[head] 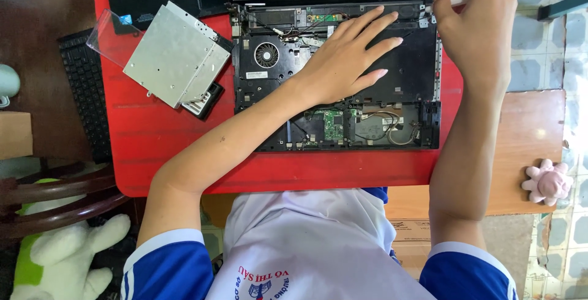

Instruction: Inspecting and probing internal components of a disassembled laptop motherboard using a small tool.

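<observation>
Head view: left hand flat on opened laptop; right hand grips screwdriver at far-right corner.

Optical drive brushed metal; laptop base matt black plastic; table glossy red.

I sit at a red table with a wooden board beside it on my right. Pale, worn floor tiles lie beyond. On my left stands a dark wooden chair, a white and green plush toy below it. Daylight is even.
</observation>
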